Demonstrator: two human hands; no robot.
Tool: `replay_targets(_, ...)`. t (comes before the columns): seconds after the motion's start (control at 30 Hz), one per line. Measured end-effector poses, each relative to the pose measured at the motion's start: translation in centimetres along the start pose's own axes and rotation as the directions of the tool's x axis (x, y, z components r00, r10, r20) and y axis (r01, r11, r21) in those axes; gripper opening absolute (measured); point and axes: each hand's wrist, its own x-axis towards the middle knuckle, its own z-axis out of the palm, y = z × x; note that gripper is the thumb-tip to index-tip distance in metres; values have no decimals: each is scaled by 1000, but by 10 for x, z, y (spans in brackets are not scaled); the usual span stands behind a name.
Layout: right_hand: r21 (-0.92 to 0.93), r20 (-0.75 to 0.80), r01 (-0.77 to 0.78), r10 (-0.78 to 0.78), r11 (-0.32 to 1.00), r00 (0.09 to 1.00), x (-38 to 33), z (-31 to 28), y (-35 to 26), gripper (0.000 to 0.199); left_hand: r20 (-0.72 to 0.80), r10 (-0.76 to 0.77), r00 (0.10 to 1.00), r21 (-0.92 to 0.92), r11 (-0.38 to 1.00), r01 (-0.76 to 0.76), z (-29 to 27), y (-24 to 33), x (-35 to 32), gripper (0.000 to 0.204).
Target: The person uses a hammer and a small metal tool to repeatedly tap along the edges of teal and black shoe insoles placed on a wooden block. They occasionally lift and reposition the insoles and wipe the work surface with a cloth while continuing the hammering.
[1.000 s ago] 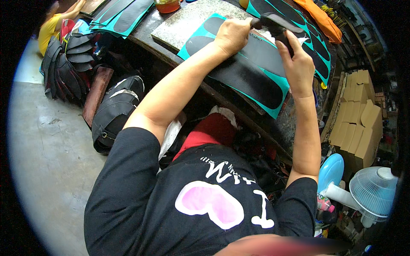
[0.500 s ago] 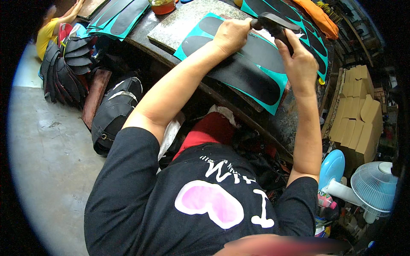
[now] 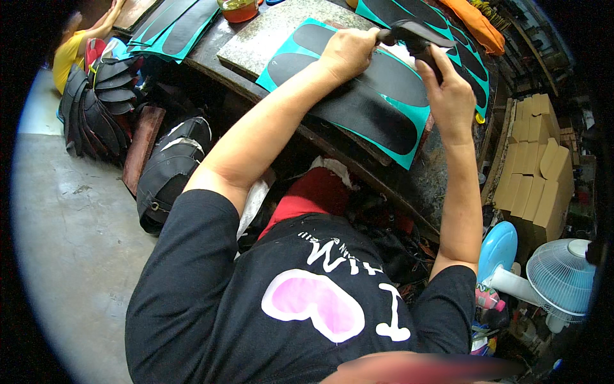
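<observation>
Above the workbench, my two hands hold a black curved piece (image 3: 417,36), dark and shaped like part of a shoe; its exact kind I cannot make out. The closed fingers of my left hand (image 3: 347,54) pinch its left end. On its other side, my right hand (image 3: 451,97) grips a part hanging down toward me, thumb and fingers closed. Beneath lie teal sheets (image 3: 419,133) bearing black sole-shaped panels (image 3: 384,121). My left forearm crosses over their near-left part and hides some of them.
The sheets partly cover a speckled stone slab (image 3: 256,46) on the dark workbench (image 3: 441,185). A jar of amber liquid (image 3: 238,9) stands at the back. Cardboard boxes (image 3: 527,173) and a fan (image 3: 563,278) are at right. Black curved pieces (image 3: 96,109) hang in a bunch at left, near another person (image 3: 69,54).
The black piece has tilted slightly in my hands, and its hanging part has shifted a little. The whole view has moved slightly. Both hands keep their grip.
</observation>
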Motion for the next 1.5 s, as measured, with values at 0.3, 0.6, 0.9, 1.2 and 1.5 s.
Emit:
replay_targets(0.3,135,-301,221,-173,966,938,7,-37,13,35,58,-312,948,-475,827,301,4,-15,0,17)
replay_targets(0.6,-71,-69,9,-13,997,998,-11,-5,11,37,-119,-272,955,-378,902,210,2,-3,4,17)
replay_targets(0.9,18,-24,-48,49,999,999,-5,-6,16,39,38,-473,880,-468,770,434,-7,-44,-8,20)
replay_targets(1.2,317,-317,245,-141,916,938,14,-12,-20,33,-71,-121,990,-197,975,105,-14,-25,-2,18)
replay_targets(1.5,133,-133,35,-17,990,991,4,-9,9,36,123,-507,853,-678,585,445,-4,-28,-2,15)
